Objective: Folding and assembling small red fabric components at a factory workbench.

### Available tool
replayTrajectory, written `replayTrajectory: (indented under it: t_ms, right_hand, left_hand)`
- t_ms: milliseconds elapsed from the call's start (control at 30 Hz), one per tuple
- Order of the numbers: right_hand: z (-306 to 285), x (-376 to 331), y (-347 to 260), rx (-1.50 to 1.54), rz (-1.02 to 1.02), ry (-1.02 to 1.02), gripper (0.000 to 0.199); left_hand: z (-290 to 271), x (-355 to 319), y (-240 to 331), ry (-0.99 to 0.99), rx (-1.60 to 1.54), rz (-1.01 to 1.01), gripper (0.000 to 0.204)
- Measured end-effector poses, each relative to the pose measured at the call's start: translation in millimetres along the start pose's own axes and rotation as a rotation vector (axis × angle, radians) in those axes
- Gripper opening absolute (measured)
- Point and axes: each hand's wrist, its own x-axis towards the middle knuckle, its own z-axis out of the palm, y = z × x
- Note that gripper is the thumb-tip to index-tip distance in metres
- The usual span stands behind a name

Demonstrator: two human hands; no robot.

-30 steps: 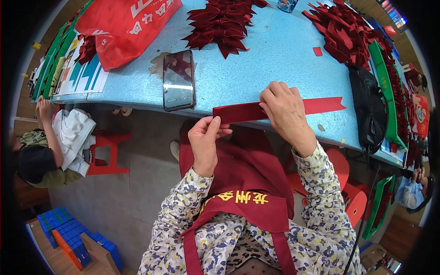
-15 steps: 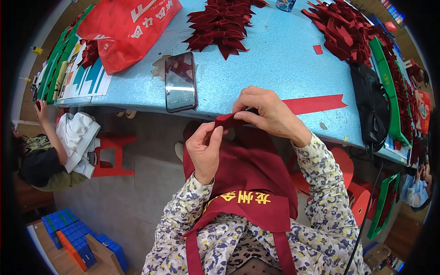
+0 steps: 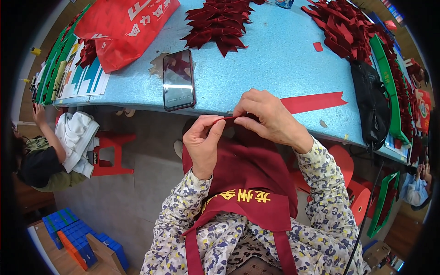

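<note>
A narrow fold of dark red ribbon (image 3: 230,118) is stretched between my hands, just off the table's near edge. My left hand (image 3: 204,142) pinches its left end between thumb and forefinger. On its right end, the thumb and curled fingers of my right hand (image 3: 268,117) are closed. Past my right hand a flat red ribbon strip (image 3: 316,101) with a notched end lies on the table; whether it joins the held fold is hidden. A dark red apron (image 3: 247,167) covers my lap below.
The blue table (image 3: 256,64) carries a phone (image 3: 178,81), a red plastic bag (image 3: 123,36), a row of dark red bows (image 3: 217,25), a heap of bows (image 3: 341,32), a black pouch (image 3: 369,105) and green trays (image 3: 387,82). At left sits another person (image 3: 41,158) near a red stool (image 3: 112,153).
The fold of ribbon has turned edge-on and looks thinner, drawn straight between my hands. My left hand has shifted slightly left and up. Both hands keep their grip.
</note>
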Motion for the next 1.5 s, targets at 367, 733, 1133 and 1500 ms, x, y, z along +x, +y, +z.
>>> replayTrajectory:
  t_ms: [367, 733, 1133, 1500]
  right_hand:
    - [-7.8, -14.8, 9.8, 0.189, 0.071, -0.061, 0.012]
    - [-50.3, -13.6, 41.3, 0.475, 0.343, -0.337, 0.018]
    - [-51.1, -29.3, 52.2, 0.424, 0.036, -0.166, 0.018]
    - [-58.0, -39.5, 62.9, 0.379, -0.015, -0.205, 0.018]
  left_hand:
    - [8.9, 7.9, 12.2, -0.213, -0.098, -0.398, 0.012]
    - [27.9, 16.8, -6.9, -0.127, -0.168, -0.400, 0.013]
    - [41.3, 26.3, 16.5, -0.290, -0.064, -0.243, 0.011]
    - [43.9, 22.7, 55.6, -0.537, 0.206, -0.034, 0.014]
